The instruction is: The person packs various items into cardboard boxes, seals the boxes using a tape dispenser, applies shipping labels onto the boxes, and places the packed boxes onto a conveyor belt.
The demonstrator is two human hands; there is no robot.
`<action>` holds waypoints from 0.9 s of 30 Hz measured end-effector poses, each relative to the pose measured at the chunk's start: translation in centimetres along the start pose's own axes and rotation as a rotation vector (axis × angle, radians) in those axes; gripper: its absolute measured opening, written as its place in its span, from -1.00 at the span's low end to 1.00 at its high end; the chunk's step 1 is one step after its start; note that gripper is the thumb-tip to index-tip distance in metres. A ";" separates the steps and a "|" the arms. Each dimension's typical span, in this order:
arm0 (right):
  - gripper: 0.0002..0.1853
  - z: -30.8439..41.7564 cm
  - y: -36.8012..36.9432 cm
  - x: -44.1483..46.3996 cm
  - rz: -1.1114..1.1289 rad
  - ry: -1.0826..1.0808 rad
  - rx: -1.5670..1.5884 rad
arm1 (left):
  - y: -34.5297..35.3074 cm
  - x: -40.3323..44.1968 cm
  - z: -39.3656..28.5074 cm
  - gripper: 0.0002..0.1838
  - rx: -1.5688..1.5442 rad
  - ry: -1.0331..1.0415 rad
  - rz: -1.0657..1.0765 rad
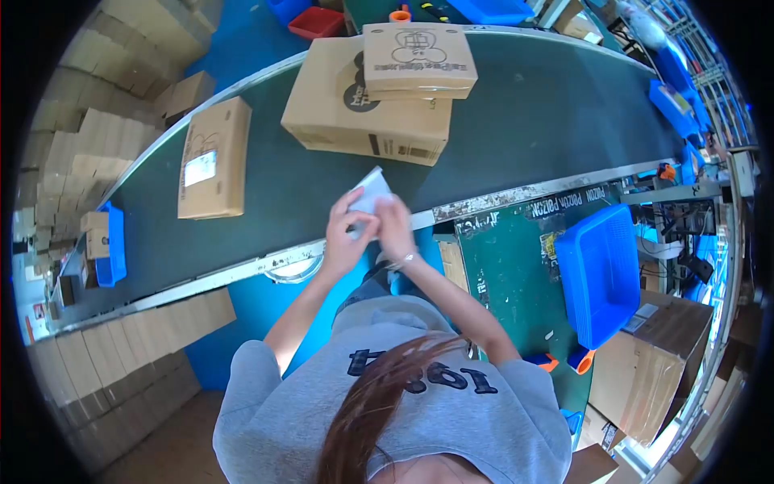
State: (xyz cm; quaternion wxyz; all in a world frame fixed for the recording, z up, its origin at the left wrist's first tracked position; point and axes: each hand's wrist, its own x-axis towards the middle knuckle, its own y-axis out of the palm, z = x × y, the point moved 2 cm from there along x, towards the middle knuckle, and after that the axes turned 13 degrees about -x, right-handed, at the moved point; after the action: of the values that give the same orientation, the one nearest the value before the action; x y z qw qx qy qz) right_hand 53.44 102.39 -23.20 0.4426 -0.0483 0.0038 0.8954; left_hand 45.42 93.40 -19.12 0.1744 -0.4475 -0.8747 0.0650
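Note:
Just above the belt's near edge, both hands are at a small white label, whose sheet points up and away from me. My left hand pinches it from the left, thumb and fingers curled together. My right hand is closed on its right side, and its fingers are slightly blurred. Beyond the hands, a large brown carton lies on the dark conveyor belt. On top of that carton rests a smaller printed box. Left along the belt lies another brown box bearing a white label.
At right, stacked blue trays stand on a green table. An orange tape roll lies nearby. An open carton is beyond the table's right edge. Stacked cartons line the left, and a blue tray sits at the belt's left end.

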 end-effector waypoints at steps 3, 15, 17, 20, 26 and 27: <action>-0.74 0.2 -11.4 0.5 -0.399 0.024 -0.285 | -0.5 3.7 -2.0 -0.63 -0.270 -0.147 -0.075; -0.82 17.8 -61.7 -18.1 -2.038 -0.171 -0.362 | -24.6 23.4 22.3 -0.28 0.660 -0.137 -0.652; -0.80 18.9 -66.0 -21.2 -2.065 -0.148 -0.298 | -24.6 22.9 22.5 -0.27 0.627 -0.165 -0.677; -0.77 18.9 -70.4 -24.0 -1.992 -0.108 -0.216 | -24.2 21.2 22.7 -0.25 0.575 -0.184 -0.712; -0.67 12.4 -63.0 -7.9 -1.145 -0.038 -0.027 | -25.1 14.1 21.2 -0.20 0.410 -0.249 -0.916; -0.65 10.4 -58.7 -2.8 -0.879 -0.007 0.005 | -25.2 13.2 21.0 -0.19 0.362 -0.258 -0.956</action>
State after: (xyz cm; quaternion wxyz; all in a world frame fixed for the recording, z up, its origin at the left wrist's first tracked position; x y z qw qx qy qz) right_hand 100.79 136.40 -10.53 0.7816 -0.0412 -0.0166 0.6222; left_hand 11.52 90.04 -28.63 0.1499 0.0502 -0.9703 0.1831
